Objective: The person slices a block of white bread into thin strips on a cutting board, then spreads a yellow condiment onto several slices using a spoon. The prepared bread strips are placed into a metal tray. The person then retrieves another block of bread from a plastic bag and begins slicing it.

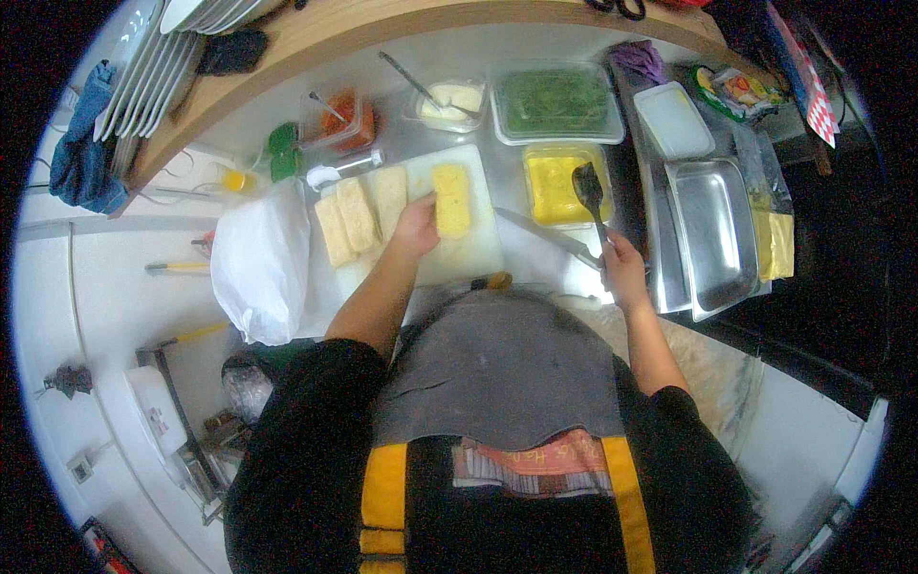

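My left hand is at the left edge of a bread piece with a yellow coating; its fingertips touch or lie just beside it, and I cannot tell whether they grip. That piece lies on a white cutting board. Left of the hand are several paler bread pieces. My right hand grips a black spoon-shaped spatula, its head over a clear tub of yellow spread. A knife lies between board and right hand, its handle end by the fingers.
Behind the board stand tubs of orange-red food, white cream and chopped greens. A white plastic bag sits left, a steel pan right. A wooden shelf with stacked plates overhangs the counter.
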`<state>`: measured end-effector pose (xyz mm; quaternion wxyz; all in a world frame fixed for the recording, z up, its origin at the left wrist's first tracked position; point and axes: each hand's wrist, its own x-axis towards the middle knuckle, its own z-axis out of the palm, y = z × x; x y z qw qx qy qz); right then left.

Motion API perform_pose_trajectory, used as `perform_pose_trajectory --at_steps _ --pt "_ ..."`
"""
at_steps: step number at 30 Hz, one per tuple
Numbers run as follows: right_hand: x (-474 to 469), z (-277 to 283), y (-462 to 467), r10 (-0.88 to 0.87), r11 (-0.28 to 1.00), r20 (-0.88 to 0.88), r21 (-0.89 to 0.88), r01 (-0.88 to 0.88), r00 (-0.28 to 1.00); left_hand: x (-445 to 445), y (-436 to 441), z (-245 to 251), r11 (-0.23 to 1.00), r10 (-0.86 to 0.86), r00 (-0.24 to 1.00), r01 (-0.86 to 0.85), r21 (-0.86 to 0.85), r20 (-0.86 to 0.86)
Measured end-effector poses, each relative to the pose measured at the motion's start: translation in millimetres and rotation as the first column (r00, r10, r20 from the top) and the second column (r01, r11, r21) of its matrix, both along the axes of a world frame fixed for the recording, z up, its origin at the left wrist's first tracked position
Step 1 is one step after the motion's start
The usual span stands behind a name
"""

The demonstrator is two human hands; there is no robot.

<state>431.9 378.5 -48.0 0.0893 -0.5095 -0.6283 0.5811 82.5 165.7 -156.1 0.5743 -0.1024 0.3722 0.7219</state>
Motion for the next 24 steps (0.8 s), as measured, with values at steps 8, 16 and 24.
perform_pose_trajectory --at_steps 8,16,24 --pt "-37 -19 29 0.234 0.552 0.353 0.719 -0.423 0.906 -34 -4 -18 0.612 -0.780 -0.325 -0.574 -0.545 -0.534" --pt "-76 -44 34 0.170 0.985 0.156 -0.064 -0.162 0.973 -61 -24 -3 0.180 -0.946 0.149 -0.501 -0.847 -0.289" --pt "-17 -22 20 -0.121 0.915 -0.184 -0.402 0.038 0.975 -75 -31 19 0.676 -0.641 0.395 -0.115 -0.728 -0.658"
